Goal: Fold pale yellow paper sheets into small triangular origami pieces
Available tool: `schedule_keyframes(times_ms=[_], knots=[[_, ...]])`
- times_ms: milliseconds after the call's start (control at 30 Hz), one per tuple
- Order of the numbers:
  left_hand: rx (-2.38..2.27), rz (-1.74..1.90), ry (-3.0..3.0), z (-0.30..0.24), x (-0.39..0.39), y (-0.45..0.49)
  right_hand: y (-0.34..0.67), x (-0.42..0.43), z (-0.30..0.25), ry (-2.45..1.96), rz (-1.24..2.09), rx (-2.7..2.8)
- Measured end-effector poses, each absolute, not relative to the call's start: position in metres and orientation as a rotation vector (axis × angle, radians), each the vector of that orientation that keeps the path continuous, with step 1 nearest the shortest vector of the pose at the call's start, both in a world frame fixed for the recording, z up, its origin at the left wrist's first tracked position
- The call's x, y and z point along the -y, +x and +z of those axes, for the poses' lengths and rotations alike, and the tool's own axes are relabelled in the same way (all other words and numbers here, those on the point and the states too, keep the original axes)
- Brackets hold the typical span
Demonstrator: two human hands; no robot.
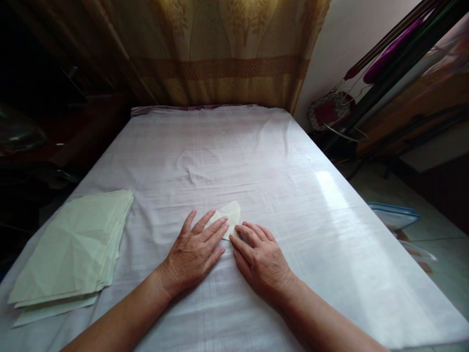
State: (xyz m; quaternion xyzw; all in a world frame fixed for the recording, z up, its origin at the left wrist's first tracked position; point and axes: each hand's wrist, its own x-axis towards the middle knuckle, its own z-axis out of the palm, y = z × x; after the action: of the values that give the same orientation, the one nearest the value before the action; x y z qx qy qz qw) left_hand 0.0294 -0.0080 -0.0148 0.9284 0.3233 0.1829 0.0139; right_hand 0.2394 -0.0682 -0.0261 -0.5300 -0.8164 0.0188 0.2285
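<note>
A small folded piece of pale paper (230, 213) lies on the white cloth-covered table (256, 161) near the middle front. My left hand (196, 252) lies flat with fingers stretched out, the fingertips pressing on the paper's left part. My right hand (258, 259) rests flat beside it, fingers extended and close together, the tips touching the paper's lower edge. Neither hand grips anything.
A stack of pale creased paper sheets (73, 247) lies at the left front of the table. A patterned curtain (220, 54) hangs behind the far edge. Rods and a bag (330, 110) stand at the right; a white tray with a blue rim (394, 215) sits on the floor.
</note>
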Motion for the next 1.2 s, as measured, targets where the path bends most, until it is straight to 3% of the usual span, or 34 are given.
schedule_keyframes(times_ms=[400,933,1200], knots=[[-0.941,0.515,2.778,-0.018,0.006,0.034,0.249,0.076,-0.021,-1.464,0.061,2.107],[-0.996,0.522,2.759,-0.021,0.006,0.034,0.248,0.078,-0.023,-1.449,-0.057,2.316],[-0.998,0.547,2.79,-0.026,0.007,0.035,0.251,0.064,-0.017,-1.419,0.095,2.401]])
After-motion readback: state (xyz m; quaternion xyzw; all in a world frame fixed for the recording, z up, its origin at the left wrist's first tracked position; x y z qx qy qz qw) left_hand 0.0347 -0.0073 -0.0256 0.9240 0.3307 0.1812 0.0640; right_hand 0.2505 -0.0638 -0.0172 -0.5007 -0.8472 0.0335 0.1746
